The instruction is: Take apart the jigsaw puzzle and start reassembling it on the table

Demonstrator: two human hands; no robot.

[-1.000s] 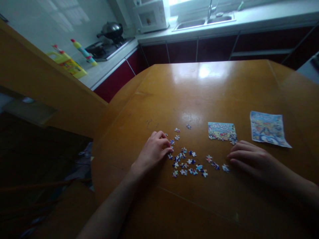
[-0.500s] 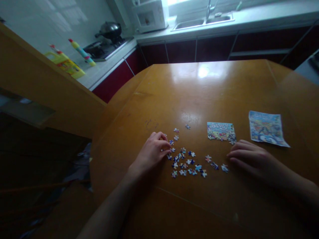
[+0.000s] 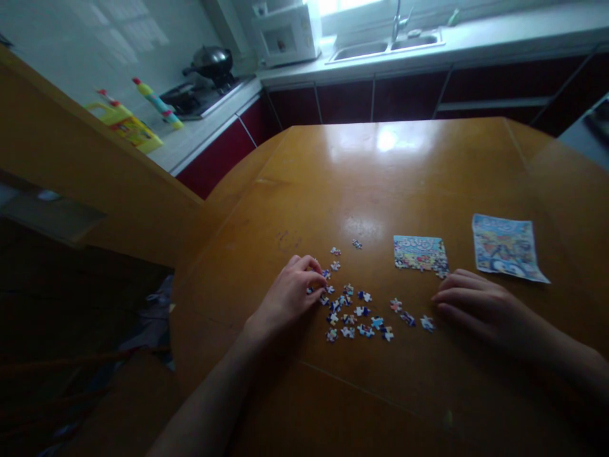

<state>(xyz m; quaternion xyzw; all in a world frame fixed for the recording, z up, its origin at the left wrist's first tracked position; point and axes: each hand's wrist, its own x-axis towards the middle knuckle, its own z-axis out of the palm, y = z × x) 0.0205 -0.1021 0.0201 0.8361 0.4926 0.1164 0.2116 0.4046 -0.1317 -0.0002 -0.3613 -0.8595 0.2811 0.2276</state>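
At the left side of a loose group of jigsaw pieces [image 3: 349, 318], my left hand [image 3: 295, 287] rests with curled fingers. Its thumb and index finger come together over pieces there; what lies between the tips is too small to make out. A partly joined jigsaw puzzle [image 3: 419, 252] with a light-blue top lies to the right, its lower edge uneven. My right hand [image 3: 476, 299] lies on the table just below that puzzle's lower right corner, fingers loosely stretched and holding nothing visible. Near its fingertips is a single pale-blue jigsaw piece [image 3: 427, 323].
A creased picture sheet [image 3: 508, 247] lies at the right on the wooden table [image 3: 380, 178]. Beyond the table run a counter with a sink [image 3: 392, 46], a white microwave [image 3: 287, 35], a stove with a wok [image 3: 212, 61], and yellow bottles [image 3: 126, 124].
The camera view has shifted very slightly. Both hands and the jigsaw pieces stay practically where they were.
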